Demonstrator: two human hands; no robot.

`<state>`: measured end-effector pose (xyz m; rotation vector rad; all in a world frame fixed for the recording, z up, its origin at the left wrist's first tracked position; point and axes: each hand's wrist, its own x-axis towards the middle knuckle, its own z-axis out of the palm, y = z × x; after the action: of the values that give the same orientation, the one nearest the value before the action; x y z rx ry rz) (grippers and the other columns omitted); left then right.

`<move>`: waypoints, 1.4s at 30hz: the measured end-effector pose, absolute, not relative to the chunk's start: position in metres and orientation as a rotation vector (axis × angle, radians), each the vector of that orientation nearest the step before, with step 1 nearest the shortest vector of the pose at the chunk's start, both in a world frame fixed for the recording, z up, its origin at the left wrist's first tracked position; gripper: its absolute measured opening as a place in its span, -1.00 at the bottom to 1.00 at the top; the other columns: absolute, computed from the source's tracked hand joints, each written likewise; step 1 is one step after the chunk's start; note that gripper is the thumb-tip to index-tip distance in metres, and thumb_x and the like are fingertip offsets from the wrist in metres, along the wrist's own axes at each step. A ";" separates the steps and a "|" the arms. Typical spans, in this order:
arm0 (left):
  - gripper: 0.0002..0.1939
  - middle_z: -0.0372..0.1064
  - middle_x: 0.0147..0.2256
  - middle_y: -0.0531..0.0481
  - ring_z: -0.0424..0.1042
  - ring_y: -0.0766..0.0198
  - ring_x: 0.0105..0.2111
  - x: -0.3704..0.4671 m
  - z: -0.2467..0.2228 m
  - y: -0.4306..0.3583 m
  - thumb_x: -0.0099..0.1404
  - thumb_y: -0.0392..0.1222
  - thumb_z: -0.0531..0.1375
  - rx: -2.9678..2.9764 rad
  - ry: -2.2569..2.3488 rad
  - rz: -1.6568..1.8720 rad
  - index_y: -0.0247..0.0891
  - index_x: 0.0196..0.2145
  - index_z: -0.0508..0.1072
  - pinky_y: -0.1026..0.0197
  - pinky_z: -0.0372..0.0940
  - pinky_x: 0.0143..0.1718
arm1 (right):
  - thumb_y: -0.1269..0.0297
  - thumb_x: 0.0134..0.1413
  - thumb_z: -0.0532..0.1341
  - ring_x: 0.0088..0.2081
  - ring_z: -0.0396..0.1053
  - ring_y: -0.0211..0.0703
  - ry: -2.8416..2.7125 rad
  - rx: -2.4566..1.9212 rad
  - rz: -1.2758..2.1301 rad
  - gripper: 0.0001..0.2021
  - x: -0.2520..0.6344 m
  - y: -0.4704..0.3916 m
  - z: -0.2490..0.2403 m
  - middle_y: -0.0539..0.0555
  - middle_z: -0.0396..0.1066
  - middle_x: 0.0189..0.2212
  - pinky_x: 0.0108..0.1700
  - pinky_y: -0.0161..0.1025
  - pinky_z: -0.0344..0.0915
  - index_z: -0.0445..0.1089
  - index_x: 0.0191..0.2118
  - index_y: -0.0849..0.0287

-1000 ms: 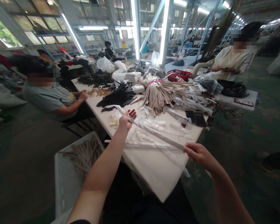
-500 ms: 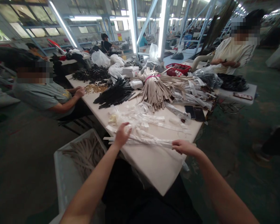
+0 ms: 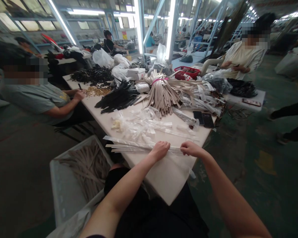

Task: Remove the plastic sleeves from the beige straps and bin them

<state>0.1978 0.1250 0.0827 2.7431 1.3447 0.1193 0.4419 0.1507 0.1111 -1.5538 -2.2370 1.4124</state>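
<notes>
Several long pale strips (image 3: 129, 147), at least one in a clear plastic sleeve, lie across the near part of the table. My left hand (image 3: 161, 150) is closed over them near their right part. Just to its right, my right hand (image 3: 191, 148) pinches the strips' right end, with the fingertips curled in. The two hands are a short gap apart. Beyond them lies a heap of crumpled clear plastic sleeves (image 3: 139, 124). Which strip each hand grips is partly hidden by the fingers.
Behind the sleeves stand a tied bundle of beige strips (image 3: 162, 94) and a pile of black strips (image 3: 119, 97). Two phones (image 3: 203, 119) lie near the table's right edge. A white bin (image 3: 55, 185) of strips stands at left. A co-worker (image 3: 47, 96) sits at the left side.
My left hand has moved right along the strips, from near their left part to close beside my right hand. The view has shifted slightly.
</notes>
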 end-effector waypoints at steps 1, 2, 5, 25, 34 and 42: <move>-0.85 0.41 -0.24 -0.17 0.41 0.10 -0.22 0.200 0.082 0.124 0.41 -0.35 0.01 2.742 1.341 0.113 -0.31 -0.18 0.37 0.08 0.22 -0.13 | 0.27 0.05 0.14 -0.58 0.32 -0.27 -2.228 -1.538 1.392 -0.80 0.439 0.149 0.111 0.09 0.54 -0.49 -0.51 -0.36 0.17 0.49 -0.39 0.24; -0.85 0.41 -0.24 -0.17 0.42 0.10 -0.22 0.201 0.082 0.123 0.41 -0.35 0.01 2.741 1.344 0.108 -0.31 -0.18 0.37 0.08 0.22 -0.13 | 0.27 0.07 0.15 -0.57 0.34 -0.26 -2.215 -1.531 1.371 -0.79 0.437 0.147 0.111 0.09 0.54 -0.47 -0.50 -0.36 0.18 0.50 -0.34 0.24; -0.85 0.41 -0.25 -0.16 0.43 0.10 -0.24 0.199 0.085 0.121 0.41 -0.37 0.01 2.729 1.382 0.094 -0.31 -0.19 0.37 0.09 0.23 -0.14 | 0.23 0.11 0.15 -0.55 0.37 -0.24 -2.198 -1.602 1.312 -0.77 0.445 0.143 0.112 0.09 0.54 -0.49 -0.46 -0.34 0.18 0.51 -0.33 0.24; -0.84 0.35 -0.17 -0.16 0.42 0.12 -0.18 0.220 0.071 0.104 0.35 -0.34 0.06 2.453 1.665 0.168 -0.27 -0.11 0.32 0.13 0.27 -0.15 | 0.27 0.15 0.21 -0.18 0.41 -0.05 -2.214 -1.964 0.554 -0.90 0.457 0.069 0.058 0.18 0.47 -0.27 -0.14 -0.25 0.18 0.38 -0.35 0.18; -0.64 0.28 -0.09 -0.12 0.33 0.12 -0.06 0.232 0.064 0.107 0.20 -0.32 0.19 2.269 1.662 0.436 -0.21 -0.03 0.28 0.11 0.25 0.02 | 0.22 0.07 0.28 -0.15 0.41 -0.05 -2.214 -1.901 0.669 -0.84 0.439 0.057 0.061 0.18 0.47 -0.22 -0.12 -0.27 0.20 0.42 -0.29 0.19; -0.42 0.27 0.03 -0.22 0.25 0.00 0.09 0.221 0.063 0.102 0.13 0.05 0.35 2.272 1.427 0.694 -0.23 0.04 0.33 -0.04 0.16 0.16 | 0.18 0.22 0.06 -0.29 0.44 0.00 -1.524 -1.976 0.351 -0.69 0.474 0.143 0.114 0.26 0.52 -0.29 -0.23 -0.21 0.25 0.42 -0.11 0.28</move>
<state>0.2213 0.1017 0.0631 2.2718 1.4274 0.6943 0.4740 0.1433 0.1136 -1.9757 -1.5239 0.3514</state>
